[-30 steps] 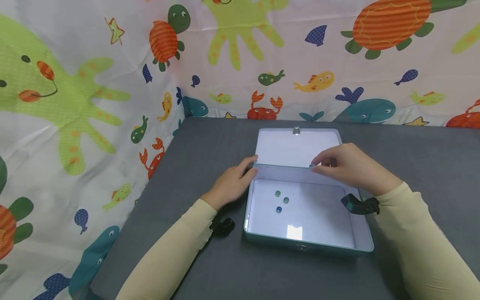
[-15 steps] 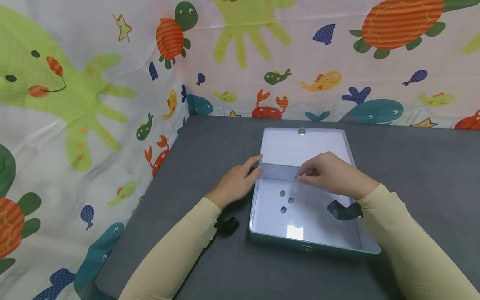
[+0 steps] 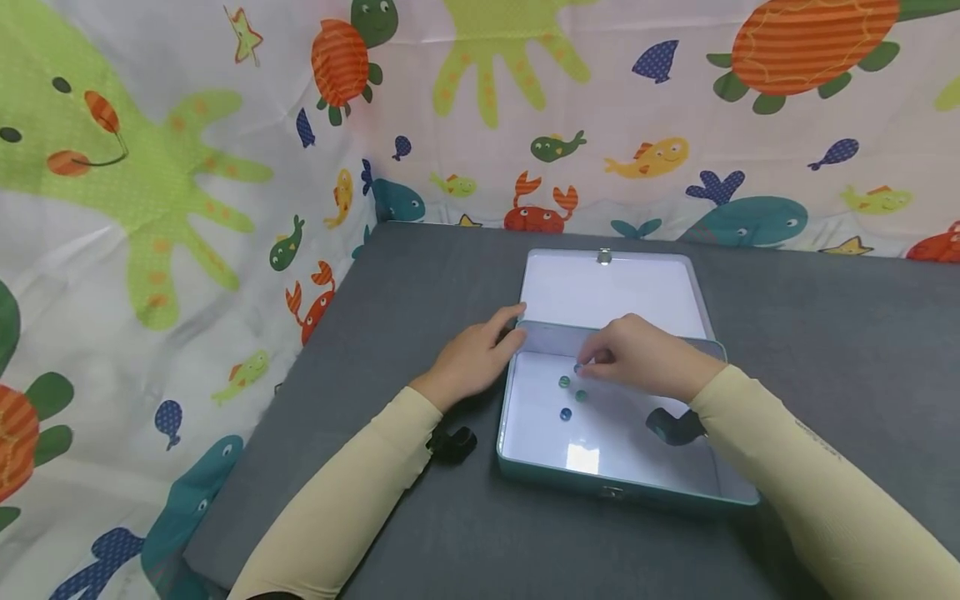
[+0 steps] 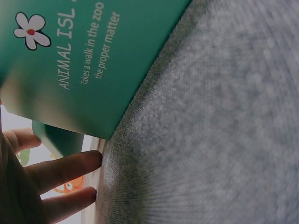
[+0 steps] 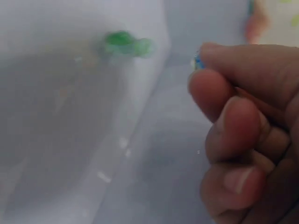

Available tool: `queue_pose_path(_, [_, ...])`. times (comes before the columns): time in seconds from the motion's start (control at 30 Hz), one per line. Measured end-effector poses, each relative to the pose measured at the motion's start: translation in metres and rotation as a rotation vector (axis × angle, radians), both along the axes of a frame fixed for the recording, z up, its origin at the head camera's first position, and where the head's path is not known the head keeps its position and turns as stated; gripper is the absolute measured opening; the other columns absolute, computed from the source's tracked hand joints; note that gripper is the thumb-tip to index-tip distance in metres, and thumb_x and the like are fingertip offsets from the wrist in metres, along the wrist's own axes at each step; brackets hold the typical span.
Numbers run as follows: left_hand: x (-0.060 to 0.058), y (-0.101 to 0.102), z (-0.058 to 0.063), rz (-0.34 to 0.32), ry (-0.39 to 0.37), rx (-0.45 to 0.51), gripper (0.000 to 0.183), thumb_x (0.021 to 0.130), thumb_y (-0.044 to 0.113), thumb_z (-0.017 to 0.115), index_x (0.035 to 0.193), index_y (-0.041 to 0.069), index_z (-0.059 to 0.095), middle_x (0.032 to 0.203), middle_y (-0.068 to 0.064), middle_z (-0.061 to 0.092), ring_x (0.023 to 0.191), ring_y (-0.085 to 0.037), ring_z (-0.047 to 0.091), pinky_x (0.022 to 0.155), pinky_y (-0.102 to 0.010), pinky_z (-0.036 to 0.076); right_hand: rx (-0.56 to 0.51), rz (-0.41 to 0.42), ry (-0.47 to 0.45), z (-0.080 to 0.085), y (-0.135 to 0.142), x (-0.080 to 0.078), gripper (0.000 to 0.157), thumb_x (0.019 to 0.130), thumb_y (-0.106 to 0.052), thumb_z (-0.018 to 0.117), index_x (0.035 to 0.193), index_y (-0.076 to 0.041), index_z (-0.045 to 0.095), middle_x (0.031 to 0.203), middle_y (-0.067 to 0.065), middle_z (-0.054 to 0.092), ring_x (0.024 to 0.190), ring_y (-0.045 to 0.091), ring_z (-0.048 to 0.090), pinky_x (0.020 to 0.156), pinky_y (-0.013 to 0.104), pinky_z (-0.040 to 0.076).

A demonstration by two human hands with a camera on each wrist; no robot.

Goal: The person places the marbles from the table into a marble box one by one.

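Observation:
My right hand (image 3: 637, 358) pinches a small clear-and-blue marble (image 5: 198, 62) between thumb and forefinger, inside the back part of a green metal box (image 3: 637, 482) with a white interior. Just below those fingertips, two green marbles (image 3: 564, 382) and a blue marble (image 3: 566, 414) lie on the box floor. At the box's back left corner rests my left hand (image 3: 472, 358), its thumb and forefinger against the edge near the hinge. The left wrist view shows its fingers (image 4: 70, 169) fairly straight beside the box's printed green side (image 4: 88, 60).
The box's lid (image 3: 607, 287) is swung back, with a metal clasp (image 3: 604, 257) on its far edge. Under everything is a dark grey tabletop (image 3: 420, 517). A cloth printed with sea animals (image 3: 480, 167) hangs behind and at the left.
My right hand has moved left and down from the lid's hinge side into the box, carrying the marble. My left hand stays at the corner. The head view has shifted slightly.

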State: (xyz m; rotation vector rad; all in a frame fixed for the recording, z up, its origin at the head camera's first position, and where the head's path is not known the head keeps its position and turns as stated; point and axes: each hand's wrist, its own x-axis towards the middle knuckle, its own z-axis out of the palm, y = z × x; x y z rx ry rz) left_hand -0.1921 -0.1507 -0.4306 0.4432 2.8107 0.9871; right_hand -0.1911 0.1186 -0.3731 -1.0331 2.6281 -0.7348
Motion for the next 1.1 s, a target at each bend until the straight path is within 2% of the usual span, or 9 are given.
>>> queue_pose_path(0.43, [0.001, 0.0, 0.0, 0.009, -0.005, -0.005, 0.06, 0.108, 0.059, 0.036, 0.163, 0.037, 0.037, 0.155, -0.002, 0.056, 0.134, -0.023, 0.06, 0.107, -0.053, 0.049, 0.059, 0.031, -0.089, -0.014, -0.006, 0.001, 0.013, 0.088, -0.011, 0.085, 0.101, -0.009, 0.085, 0.089, -0.007, 0.077, 0.073, 0.006, 0.062, 0.076, 0.03, 0.059])
queue_pose_path(0.8, [0.001, 0.002, -0.001, 0.015, -0.004, -0.001, 0.06, 0.108, 0.059, 0.035, 0.163, 0.036, 0.037, 0.155, -0.005, 0.056, 0.135, -0.025, 0.059, 0.109, -0.056, 0.048, 0.09, 0.064, -0.072, -0.02, -0.006, -0.001, 0.011, 0.087, -0.01, 0.085, 0.098, -0.009, 0.085, 0.087, -0.007, 0.078, 0.076, 0.003, 0.064, 0.077, 0.031, 0.059])
queue_pose_path(1.1, [0.002, 0.005, -0.001, 0.021, -0.01, -0.002, 0.06, 0.108, 0.059, 0.035, 0.163, 0.037, 0.036, 0.158, -0.003, 0.053, 0.141, -0.026, 0.055, 0.113, -0.058, 0.044, 0.093, 0.045, -0.086, -0.017, -0.003, 0.0, 0.014, 0.088, -0.012, 0.085, 0.101, -0.009, 0.085, 0.089, -0.006, 0.078, 0.076, 0.004, 0.064, 0.078, 0.032, 0.059])
